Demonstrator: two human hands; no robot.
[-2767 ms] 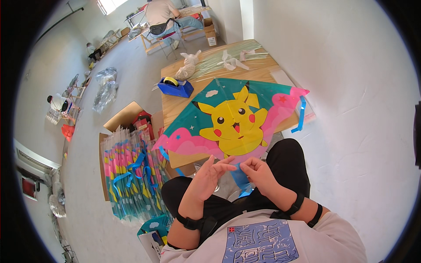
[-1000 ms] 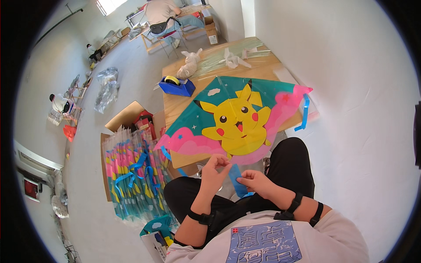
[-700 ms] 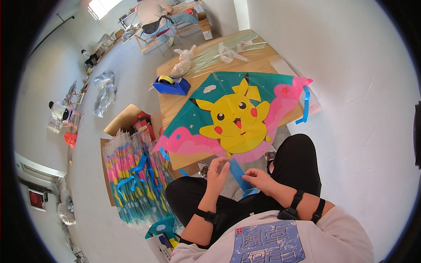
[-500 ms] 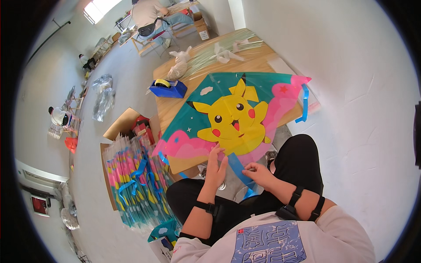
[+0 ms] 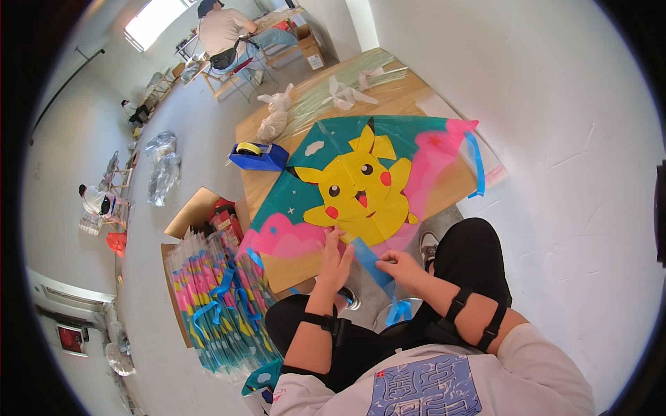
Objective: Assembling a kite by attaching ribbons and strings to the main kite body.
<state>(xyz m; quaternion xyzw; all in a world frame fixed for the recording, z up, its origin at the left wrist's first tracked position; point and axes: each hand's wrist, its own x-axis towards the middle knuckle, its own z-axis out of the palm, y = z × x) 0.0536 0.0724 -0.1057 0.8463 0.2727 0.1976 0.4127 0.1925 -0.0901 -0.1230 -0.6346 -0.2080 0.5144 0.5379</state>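
Observation:
A kite [image 5: 316, 144] of green and pink film with a big yellow cartoon creature lies spread on the wooden table, its lower tip hanging past the near edge. My left hand [image 5: 334, 267] is at the kite's lower edge, fingers apart and fingertips against the film. A wide blue ribbon [image 5: 370, 263] runs down from the kite's lower tip. My right hand [image 5: 406, 270] is closed on the ribbon's right edge with thumb and finger. Narrow blue strips hang from both side corners, one strip [image 5: 476, 166] at the right.
Left of the table [image 5: 258, 180], a box holds many folded kites [image 5: 218, 298]. A blue tape dispenser [image 5: 260, 158], a knotted plastic bag [image 5: 274, 118] and thin pale rods [image 5: 333, 90] lie on the table. A white wall stands at right; a seated person [image 5: 222, 38] works beyond.
The view has shifted a little, so the table and kite sit slightly further left and the far room shows lower. My hands keep nearly the same places at the kite and ribbon.

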